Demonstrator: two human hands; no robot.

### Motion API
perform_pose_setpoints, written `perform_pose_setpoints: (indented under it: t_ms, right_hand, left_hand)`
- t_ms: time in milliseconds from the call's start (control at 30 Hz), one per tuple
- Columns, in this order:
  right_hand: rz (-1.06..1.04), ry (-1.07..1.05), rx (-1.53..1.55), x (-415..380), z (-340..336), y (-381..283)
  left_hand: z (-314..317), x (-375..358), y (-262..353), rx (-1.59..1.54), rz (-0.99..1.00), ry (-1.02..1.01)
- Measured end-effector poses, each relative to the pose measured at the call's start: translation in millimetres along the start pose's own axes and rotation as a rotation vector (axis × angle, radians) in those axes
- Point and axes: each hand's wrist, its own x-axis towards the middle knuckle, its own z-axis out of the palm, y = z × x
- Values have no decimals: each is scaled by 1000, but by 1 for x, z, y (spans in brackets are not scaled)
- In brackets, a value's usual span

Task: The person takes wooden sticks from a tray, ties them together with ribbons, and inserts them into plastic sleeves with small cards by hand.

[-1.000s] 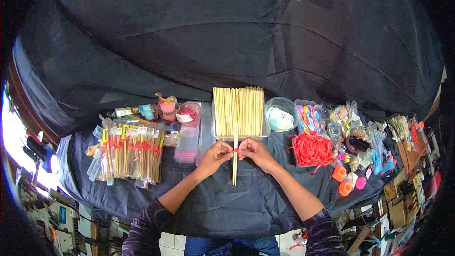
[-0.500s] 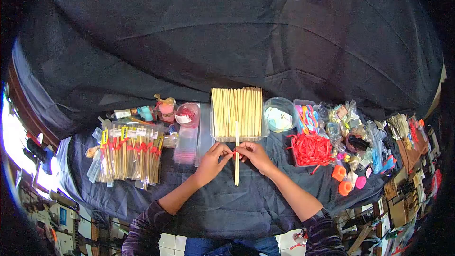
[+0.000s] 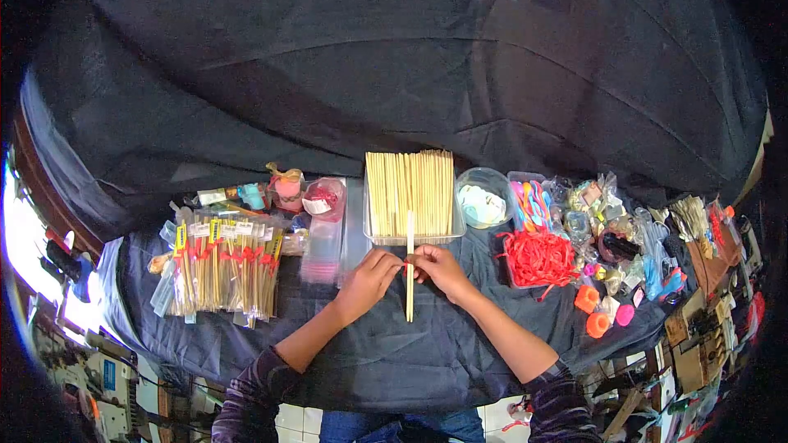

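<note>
A pair of light wooden sticks (image 3: pixel 410 299) stands upright in the view between my hands, just below the clear tray of sticks (image 3: pixel 410 240). My left hand (image 3: pixel 369 280) is closed, its fingertips pinched at the sticks' left side where a bit of red shows. From the right, my right hand (image 3: pixel 442 272) has its thumb and fingers closed on the sticks. The red bit at the fingertips is too small to make out fully.
Packed stick bundles with red ties (image 3: pixel 226 275) lie at the left. Clear plastic sleeves (image 3: pixel 321 250) lie left of the tray. A round tub (image 3: pixel 483 198), red ribbons (image 3: pixel 539 259) and small bagged items (image 3: pixel 620 242) sit to the right on the dark cloth (image 3: pixel 394 361).
The fingers of both hands have shifted slightly around the sticks; the left hand's fingers are drawn closer together. The sticks have hardly moved.
</note>
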Motion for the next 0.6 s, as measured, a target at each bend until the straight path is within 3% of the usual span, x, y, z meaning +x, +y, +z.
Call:
perform_pose_setpoints:
  t_ms: [300, 467, 600]
  right_hand:
    - [4, -13, 19, 0, 2, -1]
    - [-18, -20, 2, 2, 0, 3]
    - [-2, -16, 15, 2, 0, 1]
  left_hand:
    - [-2, 2, 5, 51, 2, -14]
    - [0, 2, 1, -155, -178, -72]
    - [2, 1, -4, -182, -173, -88]
